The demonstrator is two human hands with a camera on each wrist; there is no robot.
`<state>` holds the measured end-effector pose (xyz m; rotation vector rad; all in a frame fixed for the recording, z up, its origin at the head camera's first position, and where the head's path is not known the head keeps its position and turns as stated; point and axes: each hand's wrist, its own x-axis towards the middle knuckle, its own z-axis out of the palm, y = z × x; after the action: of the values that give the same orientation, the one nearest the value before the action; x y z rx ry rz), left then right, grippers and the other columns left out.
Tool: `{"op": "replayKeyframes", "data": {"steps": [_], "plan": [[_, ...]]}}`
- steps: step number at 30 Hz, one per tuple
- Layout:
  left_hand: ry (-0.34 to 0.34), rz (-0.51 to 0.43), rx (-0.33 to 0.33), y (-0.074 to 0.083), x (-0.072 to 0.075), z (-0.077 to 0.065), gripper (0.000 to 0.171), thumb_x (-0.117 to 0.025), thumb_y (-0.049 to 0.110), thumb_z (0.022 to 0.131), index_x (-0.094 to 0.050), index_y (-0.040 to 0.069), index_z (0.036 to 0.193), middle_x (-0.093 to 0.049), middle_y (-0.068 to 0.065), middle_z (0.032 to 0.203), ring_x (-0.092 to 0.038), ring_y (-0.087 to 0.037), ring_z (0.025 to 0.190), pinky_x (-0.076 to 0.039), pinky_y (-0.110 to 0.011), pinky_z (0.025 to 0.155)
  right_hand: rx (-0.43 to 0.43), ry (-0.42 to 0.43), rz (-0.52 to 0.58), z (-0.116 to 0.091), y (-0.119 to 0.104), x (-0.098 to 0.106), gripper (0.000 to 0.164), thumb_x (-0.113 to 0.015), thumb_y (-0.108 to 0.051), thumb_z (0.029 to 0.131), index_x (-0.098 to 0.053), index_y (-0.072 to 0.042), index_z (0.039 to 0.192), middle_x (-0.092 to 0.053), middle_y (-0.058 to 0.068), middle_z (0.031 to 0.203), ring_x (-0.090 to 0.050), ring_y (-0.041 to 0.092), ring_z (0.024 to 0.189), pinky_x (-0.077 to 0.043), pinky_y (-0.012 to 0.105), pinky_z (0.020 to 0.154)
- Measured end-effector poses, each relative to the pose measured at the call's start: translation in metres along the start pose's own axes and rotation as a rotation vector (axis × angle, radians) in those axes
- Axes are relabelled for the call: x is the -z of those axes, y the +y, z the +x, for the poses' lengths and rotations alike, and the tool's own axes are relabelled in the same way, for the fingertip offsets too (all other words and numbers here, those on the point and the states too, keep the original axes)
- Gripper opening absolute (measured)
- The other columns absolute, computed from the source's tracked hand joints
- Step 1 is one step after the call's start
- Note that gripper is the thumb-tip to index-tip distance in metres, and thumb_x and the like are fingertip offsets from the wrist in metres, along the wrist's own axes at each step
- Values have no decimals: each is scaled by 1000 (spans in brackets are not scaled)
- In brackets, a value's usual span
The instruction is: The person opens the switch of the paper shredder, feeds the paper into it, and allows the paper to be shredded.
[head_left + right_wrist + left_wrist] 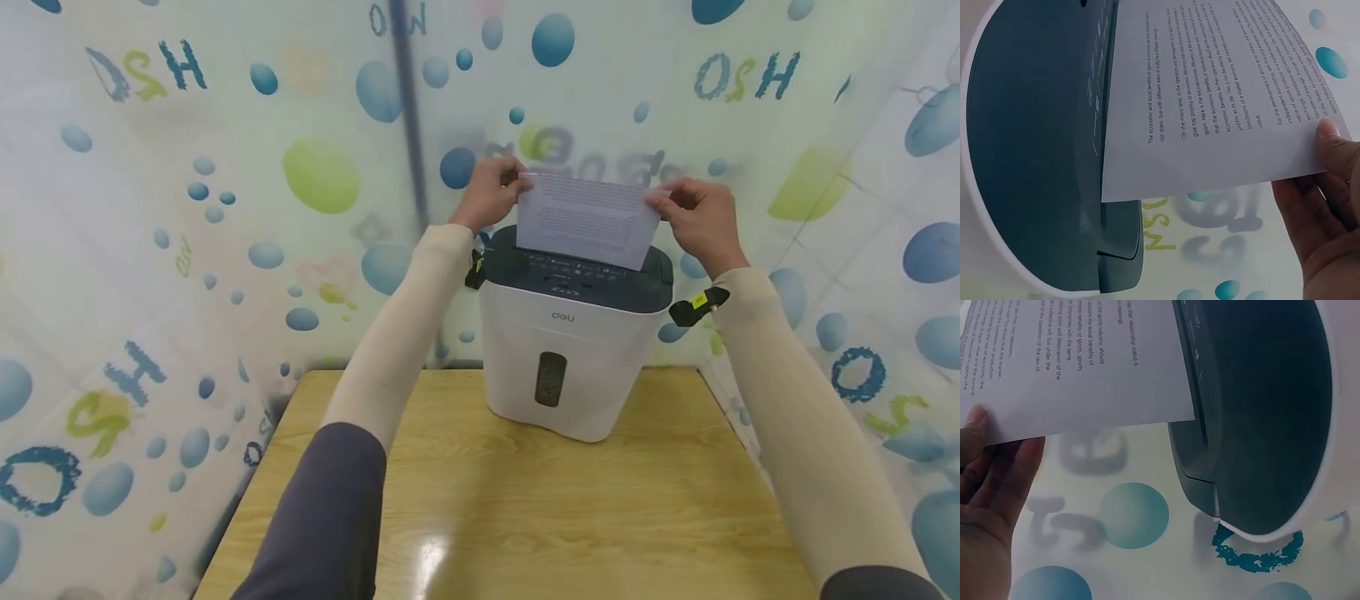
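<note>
A printed sheet of paper (588, 218) stands upright with its lower edge at the slot on top of a white paper shredder (562, 358) with a dark lid. My left hand (491, 193) pinches the sheet's upper left corner between thumb and fingers. At the upper right corner, my right hand (701, 218) grips it the same way. In the left wrist view the paper (1085, 369) meets the dark lid (1266, 412) along the slot. The right wrist view shows lines of text on the paper (1210, 125), my thumb lying over its edge.
The shredder stands near the back edge of a wooden table (435, 467). Behind and to both sides hangs a patterned curtain (322, 267) with blue and green dots, close to the shredder's back. Each wrist wears a black strap (697, 307).
</note>
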<state>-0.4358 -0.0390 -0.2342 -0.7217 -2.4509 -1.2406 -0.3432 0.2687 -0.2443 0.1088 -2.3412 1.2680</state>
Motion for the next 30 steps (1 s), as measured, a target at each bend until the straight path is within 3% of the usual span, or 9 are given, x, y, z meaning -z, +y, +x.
{"op": "replayKeyframes", "data": {"steps": [5, 15, 21, 30], "plan": [[-5, 30, 13, -4, -3, 3, 14, -60, 17, 105, -69, 7, 108, -73, -8, 113, -65, -15, 93, -50, -28, 80, -7, -9, -11, 1, 2, -2, 39, -72, -43, 94, -77, -13, 118, -71, -10, 99, -61, 5, 87, -47, 17, 78], [-10, 38, -4, -6, -6, 3, 14, -60, 17, 105, -69, 7, 108, -73, -9, 111, -66, -15, 92, -54, -28, 82, -3, -19, -40, 3, -1, 1, 39, -70, -41, 96, -76, -11, 121, -71, -12, 99, -61, 4, 89, -47, 16, 79], [-13, 26, 31, -12, -7, 1, 15, -60, 17, 105, -70, 6, 110, -73, -9, 112, -66, -17, 93, -56, -29, 83, 7, -23, -56, 4, 1, -5, 40, -70, -38, 97, -75, -7, 122, -71, -12, 96, -61, 3, 85, -47, 15, 76], [-30, 35, 50, -17, -6, -2, 16, -60, 16, 105, -69, 6, 112, -72, -10, 112, -67, -17, 94, -58, -30, 84, 2, -49, -100, 1, 5, -13, 41, -68, -40, 98, -73, -7, 122, -74, 1, 107, -64, 2, 86, -49, 14, 77]]}}
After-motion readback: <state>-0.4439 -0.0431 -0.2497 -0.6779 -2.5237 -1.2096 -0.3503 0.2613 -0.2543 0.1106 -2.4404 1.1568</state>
